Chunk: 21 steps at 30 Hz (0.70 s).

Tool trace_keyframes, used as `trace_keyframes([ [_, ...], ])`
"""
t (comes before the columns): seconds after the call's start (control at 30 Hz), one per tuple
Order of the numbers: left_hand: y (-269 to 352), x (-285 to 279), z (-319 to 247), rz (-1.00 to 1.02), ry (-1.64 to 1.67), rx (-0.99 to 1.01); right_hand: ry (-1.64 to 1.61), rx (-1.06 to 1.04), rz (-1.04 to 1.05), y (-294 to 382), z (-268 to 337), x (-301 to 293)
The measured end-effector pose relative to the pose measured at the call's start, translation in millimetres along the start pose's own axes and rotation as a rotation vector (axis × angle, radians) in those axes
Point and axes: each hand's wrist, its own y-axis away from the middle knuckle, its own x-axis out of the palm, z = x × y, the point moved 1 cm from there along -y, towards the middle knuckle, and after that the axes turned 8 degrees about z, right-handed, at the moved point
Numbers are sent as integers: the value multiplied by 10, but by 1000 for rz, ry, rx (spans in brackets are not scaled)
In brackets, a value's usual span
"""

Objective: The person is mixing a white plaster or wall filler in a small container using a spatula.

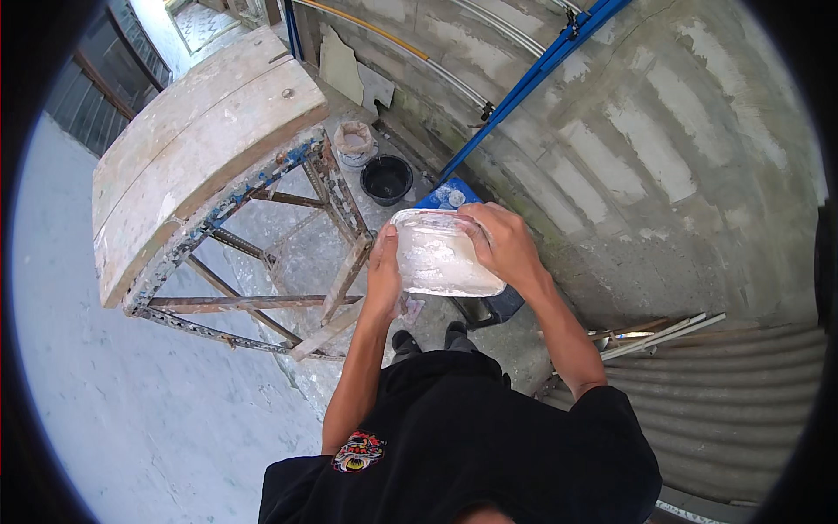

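A shallow rectangular tray (438, 259), coated with white plaster-like material, is held in front of my body. My left hand (385, 272) grips its left side, thumb lying along the rim. Over the far right corner curl the fingers of my right hand (504, 239). A thin edge with a reddish line runs along the tray's far side by those fingers; whether it is a separate blade cannot be told. Whitish residue is smeared unevenly across the tray's inside. Part of a blue stool or crate top (452, 194), with white lumps on it, shows behind the tray.
To the left stands a wooden-topped metal trestle (209, 157) with braced legs. A black basin (387, 180) and an open bag of white powder in a bucket (355, 141) sit on the floor beyond. Blue poles (510, 105) lean against the block wall (628, 164); corrugated sheeting (707, 406) lies right.
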Motion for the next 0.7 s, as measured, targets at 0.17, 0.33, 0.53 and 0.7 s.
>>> trace_keyframes([
  [0.17,-33,-47,132,-79,12,5,-20,-118,115,203,90,13],
  [0.33,-50,-21,220,-146,-8,11,-53,-100,141,304,51,-84],
  [0.53,-88,89,276,-139,-34,76,-162,-38,23,262,12,-392],
  [0.7,-6,346,153,-118,-1,81,-171,-38,122,290,-102,-425],
])
